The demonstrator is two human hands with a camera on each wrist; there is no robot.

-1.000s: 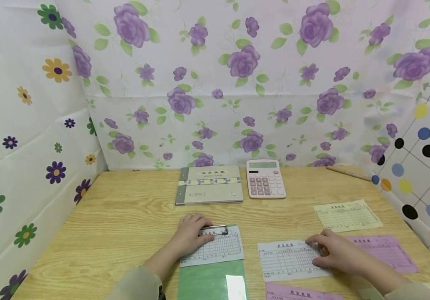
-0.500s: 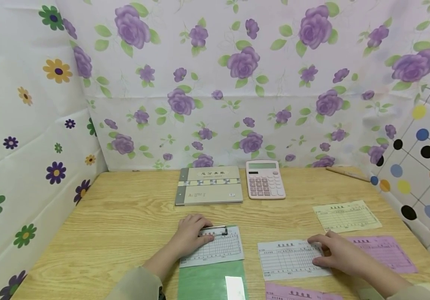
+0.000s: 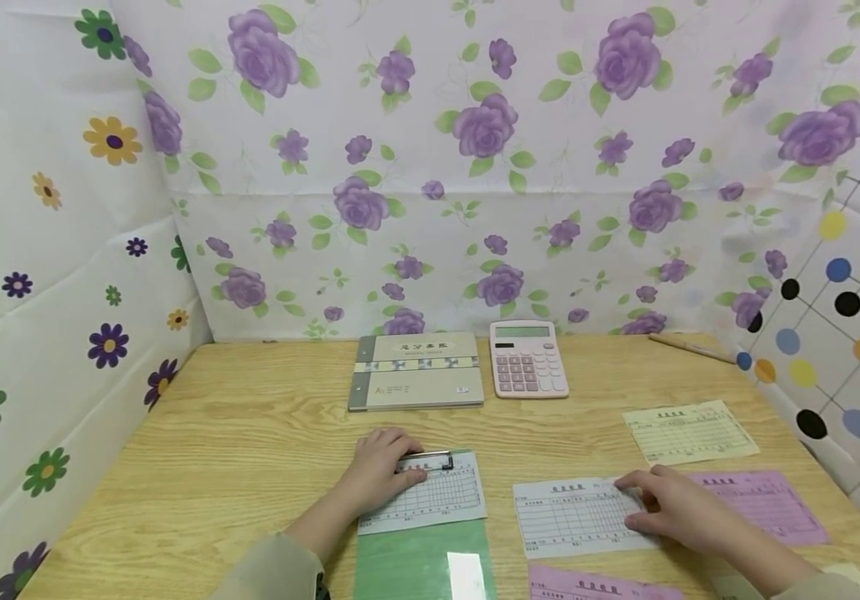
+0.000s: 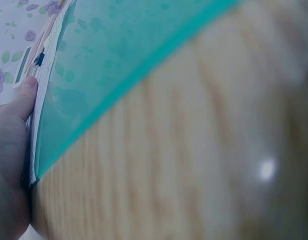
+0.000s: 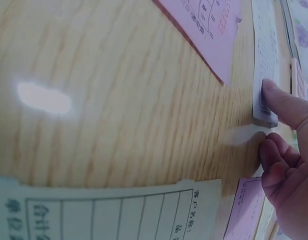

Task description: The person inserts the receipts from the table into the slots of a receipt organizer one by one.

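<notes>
In the head view my left hand [image 3: 381, 471] lies over the clip end of a green clipboard [image 3: 407, 567], its thumb on a white printed slip [image 3: 437, 504] under the metal clip [image 3: 430, 457]. The left wrist view shows that thumb [image 4: 26, 97] extended along the paper's edge. My right hand [image 3: 688, 512] is at the right end of another white slip [image 3: 576, 521], which lies on the table; thumb and index fingertip touch its top. In the right wrist view the remaining fingers [image 5: 279, 160] are loosely bent beside that slip.
Around the right hand lie a pink slip [image 3: 767, 504], a yellow slip [image 3: 688, 433] and a second pink slip [image 3: 587, 583] nearer the front. A ledger book [image 3: 418, 371], a pink calculator [image 3: 527, 358] and a thin wooden stick [image 3: 692, 347] lie along the patterned back curtain.
Both hands stay in place on the clipboard and the white slip. The right index fingertip has shifted very slightly on the slip; the head view has drifted a little.
</notes>
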